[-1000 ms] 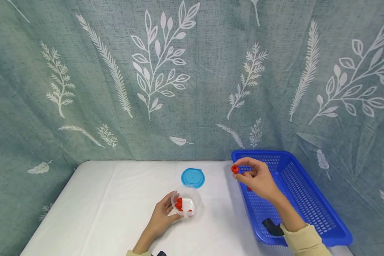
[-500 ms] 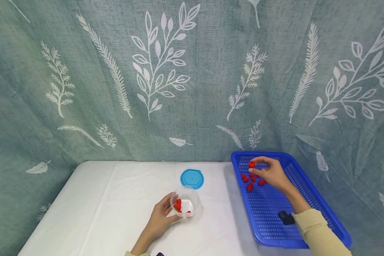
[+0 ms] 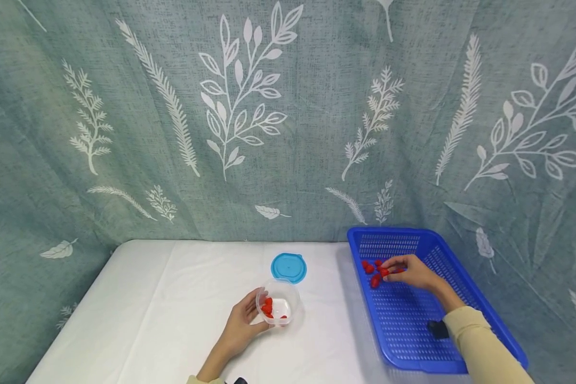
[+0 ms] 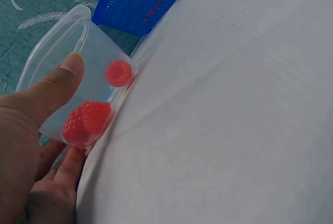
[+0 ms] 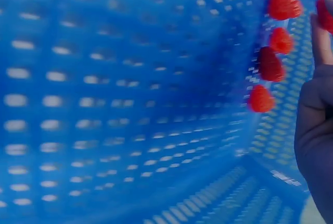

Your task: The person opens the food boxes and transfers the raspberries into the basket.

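Near the front edge of the white-covered desk [image 3: 173, 298], the left hand [image 3: 240, 325] curls its thumb and fingers round a small clear plastic tub [image 3: 278, 304], tipped slightly, with a few red raspberries [image 4: 86, 117] already inside. More red berries [image 3: 372, 272] lie loose in the far end of the blue perforated plastic basket [image 3: 461, 304] at the desk's right edge, so the moving of berries looks partly done. The right hand [image 3: 410, 271] reaches low into the basket, fingers bent among the berries; whether it pinches one cannot be told. A round blue lid [image 3: 289, 266] lies flat behind the tub.
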A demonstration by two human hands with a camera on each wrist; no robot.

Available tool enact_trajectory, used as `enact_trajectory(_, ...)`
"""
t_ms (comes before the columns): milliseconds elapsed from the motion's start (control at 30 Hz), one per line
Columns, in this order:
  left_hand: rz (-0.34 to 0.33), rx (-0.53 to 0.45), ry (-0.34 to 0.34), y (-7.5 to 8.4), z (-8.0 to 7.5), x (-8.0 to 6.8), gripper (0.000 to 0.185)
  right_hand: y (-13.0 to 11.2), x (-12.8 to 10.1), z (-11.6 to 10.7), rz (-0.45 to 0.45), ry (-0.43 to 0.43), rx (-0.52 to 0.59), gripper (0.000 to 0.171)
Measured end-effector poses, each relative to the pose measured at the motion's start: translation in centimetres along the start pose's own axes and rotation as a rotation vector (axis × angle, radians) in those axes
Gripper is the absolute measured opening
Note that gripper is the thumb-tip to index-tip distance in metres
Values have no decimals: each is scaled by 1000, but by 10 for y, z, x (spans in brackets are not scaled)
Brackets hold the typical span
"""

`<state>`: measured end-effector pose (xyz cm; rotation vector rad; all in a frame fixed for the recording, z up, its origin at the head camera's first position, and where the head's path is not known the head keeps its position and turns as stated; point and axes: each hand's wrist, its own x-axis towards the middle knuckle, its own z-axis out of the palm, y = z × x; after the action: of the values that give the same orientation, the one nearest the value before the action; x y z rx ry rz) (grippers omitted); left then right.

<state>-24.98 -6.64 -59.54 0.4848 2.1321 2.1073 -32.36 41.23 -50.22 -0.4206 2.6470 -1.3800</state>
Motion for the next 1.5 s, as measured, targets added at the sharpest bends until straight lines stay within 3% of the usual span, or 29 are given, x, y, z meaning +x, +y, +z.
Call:
enact_trajectory(167, 7, 1, -12, -4, 1, -1, 88, 25, -7, 3, -18, -47, -19, 31)
enact_trajectory(333, 13, -1, -21, -5, 2, -3, 89, 37, -11, 6, 23, -63, -31, 33)
enact_trajectory(767, 3, 14, -12, -4, -1, 1, 87, 35, -6, 11, -74, -28, -106, 29)
enact_trajectory(1100, 0, 14, -4, -3, -2, -2, 89, 30, -3, 7, 14, -55, -91, 33)
enact_trajectory(1300, -11, 10, 2, -4, -3, -2, 88, -5, 6, 7, -4, -17, -41, 36)
enact_trajectory(1500, -13, -2, -4, -4, -1, 0, 87, -81, 18, 17, -74, 46, 52, 34)
